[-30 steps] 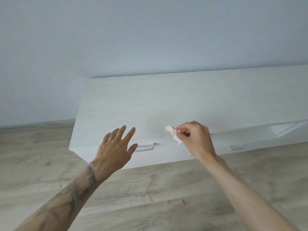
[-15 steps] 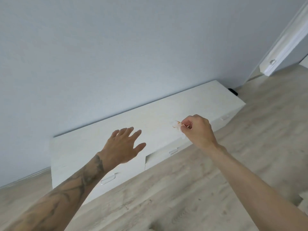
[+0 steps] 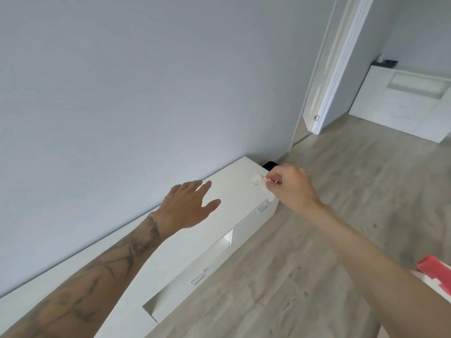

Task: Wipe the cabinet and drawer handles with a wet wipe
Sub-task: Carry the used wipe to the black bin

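**Head view.** The right hand (image 3: 290, 189), fingers curled, pinches a crumpled wet wipe (image 3: 261, 184) over the far end of the low white cabinet (image 3: 234, 191). The nearest drawer handle (image 3: 262, 206) lies at 6 o'clock from the wipe, close below it and not touched. Its long axis follows the cabinet front, from 8 to 2 o'clock. The left hand (image 3: 188, 206), spread and empty, hovers farther off. A second handle (image 3: 197, 279) lies toward 7 o'clock.

Red-and-white object (image 3: 433, 267) partly beyond the right edge; wet wipe (image 3: 259, 182) half inside the right grip (image 3: 290, 189).
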